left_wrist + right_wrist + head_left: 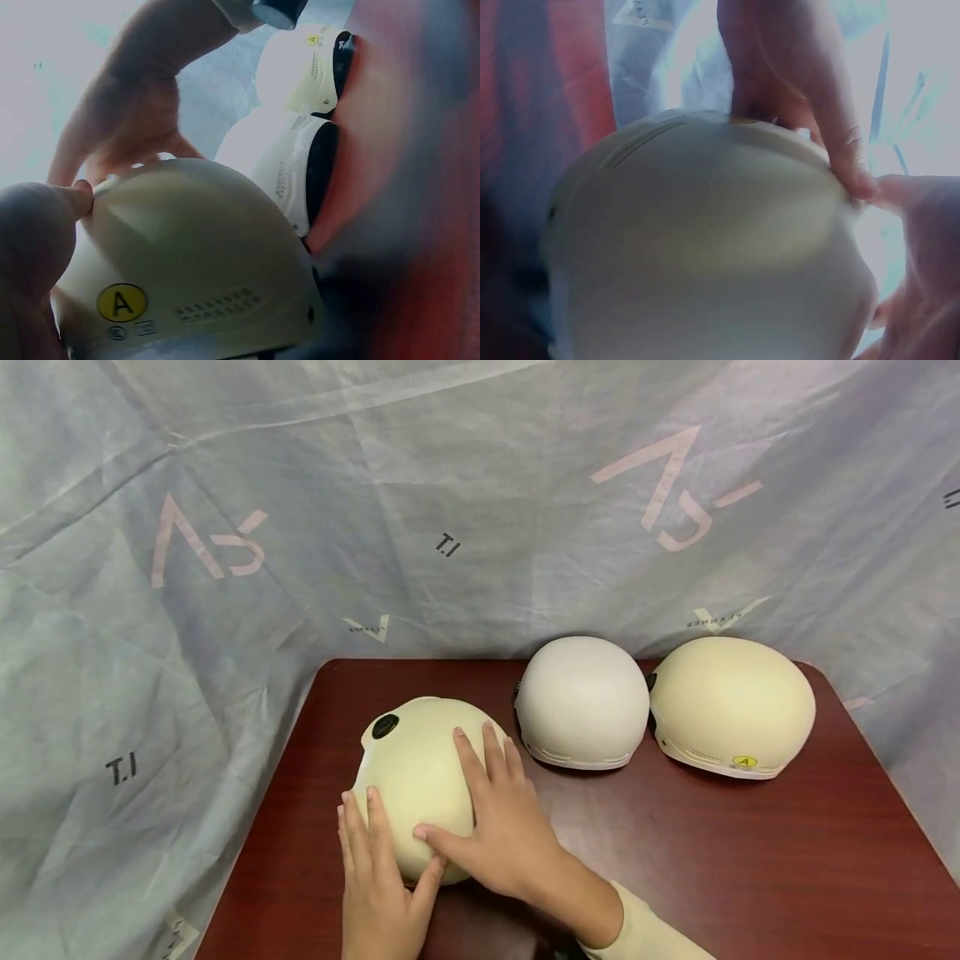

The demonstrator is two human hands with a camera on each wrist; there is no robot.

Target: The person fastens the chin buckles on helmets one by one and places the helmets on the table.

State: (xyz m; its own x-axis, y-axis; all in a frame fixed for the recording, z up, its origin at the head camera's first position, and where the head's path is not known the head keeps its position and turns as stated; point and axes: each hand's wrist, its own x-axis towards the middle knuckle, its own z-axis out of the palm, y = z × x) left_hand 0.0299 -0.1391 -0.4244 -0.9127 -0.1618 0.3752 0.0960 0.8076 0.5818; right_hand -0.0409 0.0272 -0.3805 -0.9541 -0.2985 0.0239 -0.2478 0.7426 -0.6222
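Observation:
A cream helmet sits at the left of the table between both hands, dome up, with a round black disc on its far left side. My left hand rests on its near left side, fingers straight. Across the right part of the dome my right hand lies spread, its thumb pointing left. The two thumbs come close together at the near side. In the left wrist view the same helmet carries a yellow round sticker marked A. The right wrist view shows its smooth shell, slightly blurred.
A white helmet and another cream helmet stand side by side at the back right of the dark red table. A grey printed cloth hangs behind the table and at its sides.

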